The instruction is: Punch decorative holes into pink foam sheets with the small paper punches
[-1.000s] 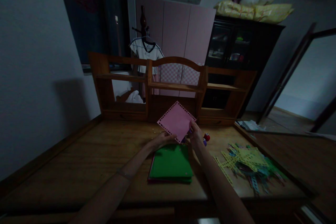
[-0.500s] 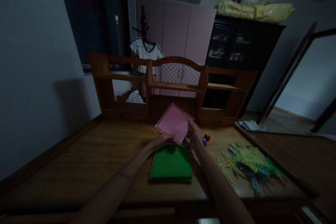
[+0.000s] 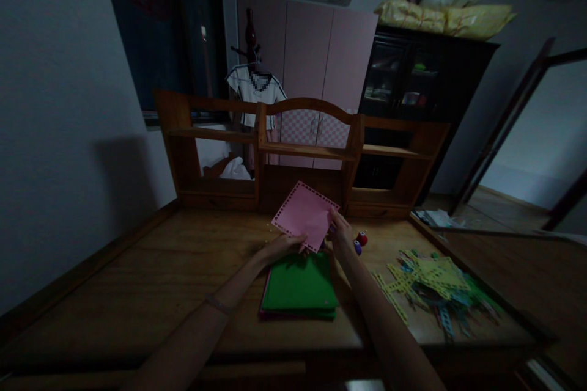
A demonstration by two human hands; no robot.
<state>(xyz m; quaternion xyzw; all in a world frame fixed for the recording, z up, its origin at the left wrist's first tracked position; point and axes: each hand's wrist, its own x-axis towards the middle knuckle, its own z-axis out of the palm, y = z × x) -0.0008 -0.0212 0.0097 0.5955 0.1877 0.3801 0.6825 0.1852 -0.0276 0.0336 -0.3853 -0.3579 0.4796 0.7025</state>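
Note:
A pink square sheet [image 3: 304, 215] with punched holes along its edges is held up above the wooden desk [image 3: 151, 281]. My left hand [image 3: 283, 245] pinches its lower left edge. My right hand [image 3: 340, 231] grips its right corner. Right below them lies a stack of coloured sheets with a green one [image 3: 299, 286] on top. Small red and purple punches [image 3: 359, 241] sit on the desk just right of my right hand.
A heap of yellow, green and blue punched paper strips [image 3: 433, 287] covers the desk's right side. A wooden shelf unit [image 3: 302, 153] stands along the back edge. Behind are a pink wardrobe and a dark cabinet. The room is dim.
The pink sheet has tilted and shifted slightly to the left between my hands. Both hands keep their hold in nearly the same place.

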